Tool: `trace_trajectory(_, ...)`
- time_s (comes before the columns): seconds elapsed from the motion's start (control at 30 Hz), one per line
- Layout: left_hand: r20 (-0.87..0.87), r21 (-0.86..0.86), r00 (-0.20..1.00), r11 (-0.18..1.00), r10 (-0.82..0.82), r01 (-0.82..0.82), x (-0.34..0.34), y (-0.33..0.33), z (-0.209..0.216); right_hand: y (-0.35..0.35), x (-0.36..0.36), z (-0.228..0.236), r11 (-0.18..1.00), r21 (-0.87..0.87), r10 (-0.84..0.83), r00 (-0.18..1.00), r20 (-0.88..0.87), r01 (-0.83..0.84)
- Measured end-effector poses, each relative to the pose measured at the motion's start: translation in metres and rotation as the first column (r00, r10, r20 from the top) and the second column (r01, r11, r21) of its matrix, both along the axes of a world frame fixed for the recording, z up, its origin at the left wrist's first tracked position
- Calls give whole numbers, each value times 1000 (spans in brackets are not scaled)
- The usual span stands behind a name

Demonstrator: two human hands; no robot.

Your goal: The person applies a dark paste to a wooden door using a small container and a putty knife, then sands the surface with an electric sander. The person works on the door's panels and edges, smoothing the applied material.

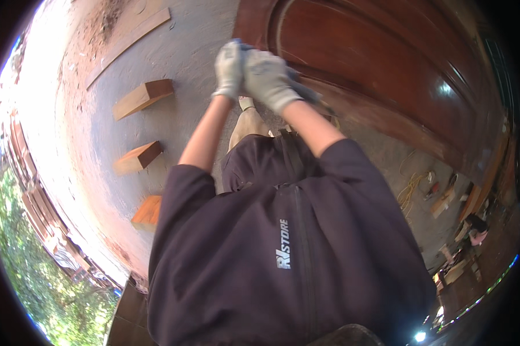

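Right grip (267,79) curled over a dark tool (306,91), whose body shows past the wrist. Left grip (230,70) bunched close against the right; motion blur here, cannot tell whether its fingers pinch the tool too. Both in pale gloves. Tool lies along the near side of a reddish-brown panelled door (364,46), toward its left end. Person's leg (249,127) below the hands, on grey floor (196,57). Left side: three wooden blocks (140,157) in a rough column, well apart from the hands; farther up, a long thin board (130,46). Lower right: yellow cord (411,189), loosely looped
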State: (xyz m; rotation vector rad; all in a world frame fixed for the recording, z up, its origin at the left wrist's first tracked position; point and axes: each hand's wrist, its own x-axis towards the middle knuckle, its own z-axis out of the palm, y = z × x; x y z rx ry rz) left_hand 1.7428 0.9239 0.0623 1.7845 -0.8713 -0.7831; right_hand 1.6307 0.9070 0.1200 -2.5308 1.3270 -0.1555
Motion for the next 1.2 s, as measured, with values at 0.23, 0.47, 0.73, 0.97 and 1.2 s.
trace_trajectory(0.23, -260, -67, 954, 983, 148, -171, 49, 27, -23, 25, 31, -15, 998, 43, 48, 994, 103, -53)
trace_trajectory(0.47, -135, -40, 991, 999, 9, -14, -142, -12, 24, 11, -133, -1, 985, -23, -168, 978, 122, 172)
trace_trajectory(0.73, -190, -131, 930, 946, -316, 295, -347, -32, 22, 21, -311, 20, 835, 79, -545, 838, -23, 545)
trace_trajectory(0.97, -247, -84, 931, 963, -269, 256, -396, -1, 26, 40, -374, 12, 876, 92, -467, 880, -83, 473)
trace_trajectory(1.2, -191, -52, 972, 991, -134, 126, -223, -22, 17, 6, -212, 5, 970, -89, -221, 974, 50, 225)
